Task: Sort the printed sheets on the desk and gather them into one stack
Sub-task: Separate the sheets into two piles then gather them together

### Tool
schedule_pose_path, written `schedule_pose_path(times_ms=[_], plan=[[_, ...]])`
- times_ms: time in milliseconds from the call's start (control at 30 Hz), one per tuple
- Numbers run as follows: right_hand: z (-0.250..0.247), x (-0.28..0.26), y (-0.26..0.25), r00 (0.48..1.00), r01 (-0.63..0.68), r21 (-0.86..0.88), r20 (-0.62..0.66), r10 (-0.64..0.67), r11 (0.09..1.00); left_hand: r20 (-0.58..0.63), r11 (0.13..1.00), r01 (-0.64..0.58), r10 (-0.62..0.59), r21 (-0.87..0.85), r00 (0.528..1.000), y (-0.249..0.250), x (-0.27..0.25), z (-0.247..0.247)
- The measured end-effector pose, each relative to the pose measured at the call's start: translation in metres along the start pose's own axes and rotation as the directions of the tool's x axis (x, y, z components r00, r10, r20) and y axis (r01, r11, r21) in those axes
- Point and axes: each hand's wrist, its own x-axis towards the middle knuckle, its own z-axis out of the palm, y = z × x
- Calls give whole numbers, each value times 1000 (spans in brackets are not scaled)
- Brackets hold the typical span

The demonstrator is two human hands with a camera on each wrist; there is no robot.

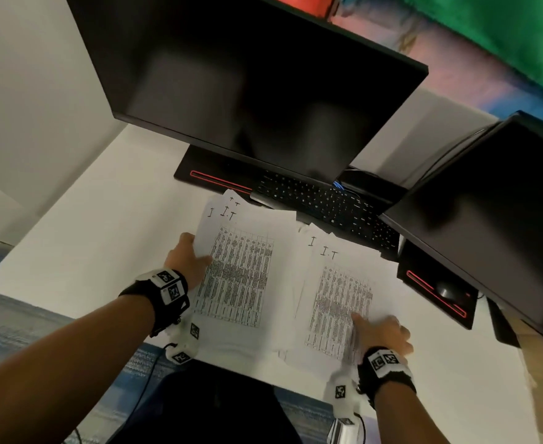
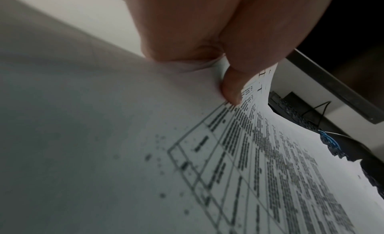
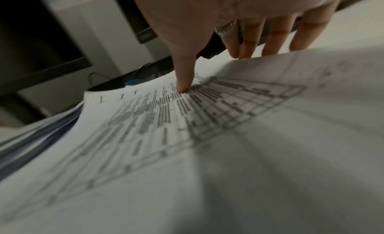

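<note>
Two piles of printed sheets with tables lie side by side on the white desk (image 1: 97, 225). My left hand (image 1: 188, 259) pinches the left edge of the left pile (image 1: 241, 277), thumb on top and fingers under it; the left wrist view shows the thumb (image 2: 230, 89) pressing the lifted sheets (image 2: 270, 155). My right hand (image 1: 382, 331) grips the right edge of the right pile (image 1: 337, 302); in the right wrist view its thumb (image 3: 185, 83) presses the printed sheet (image 3: 207, 122) while the fingers (image 3: 270, 40) reach past the far edge.
A dark monitor (image 1: 247, 78) stands behind the papers, a second one (image 1: 494, 213) at the right. A black keyboard (image 1: 321, 203) lies just beyond the sheets, partly under them. A mouse (image 1: 446, 291) sits on the right monitor's base. The desk's front edge is close to my body.
</note>
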Motion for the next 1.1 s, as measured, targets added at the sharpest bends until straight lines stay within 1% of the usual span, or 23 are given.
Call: schedule_pose_path(times_ms=[67,133,267,367,433,533,633,700,733,767,800,867,933,967,1033,1100], plan=[[6,4,0,995,102,34,12,-103,994,-17,1000,-10,10,5,1000,-2,3,-1],[7,8,-4,990,138,129,21,-142,982,-28,1000,-14,14,7,1000,-3,6,-3],[0,7,-16,993,70,283,75,-95,956,-23,1000,-12,12,5,1000,-4,8,-6],[-1,1,-19,986,71,394,110,-124,916,-18,1000,-29,29,11,999,-5,8,-10],[-10,-7,-19,979,129,461,82,-187,878,-13,999,-34,34,17,999,-7,8,-13],[-48,-31,-25,954,279,518,-53,-296,808,-9,999,-47,47,5,999,-11,12,-17],[-103,-64,-37,903,416,600,-183,-389,684,3,999,-52,52,6,999,-15,13,-19],[-137,-86,-44,857,488,651,-231,-461,581,9,998,-56,56,5,998,-16,12,-18],[-150,-96,-46,832,509,685,-235,-503,522,10,998,-63,63,4,998,-16,12,-19],[-158,-104,-49,808,515,723,-228,-544,462,15,998,-62,62,7,998,-15,11,-20],[-162,-110,-52,791,493,769,-202,-577,407,19,998,-63,63,10,998,-15,11,-20],[-156,-111,-59,771,379,870,-109,-628,314,28,997,-80,79,23,996,-14,10,-21],[-133,-105,-69,778,233,921,15,-628,312,34,995,-96,95,40,995,-14,10,-21],[-115,-99,-75,783,183,923,72,-618,338,43,995,-94,92,38,995,-13,10,-23],[-75,-91,-87,795,137,889,165,-584,437,75,996,-82,80,21,994,-12,10,-25],[-35,-84,-100,822,154,813,210,-530,561,86,998,-69,70,-4,994,-9,10,-29]])
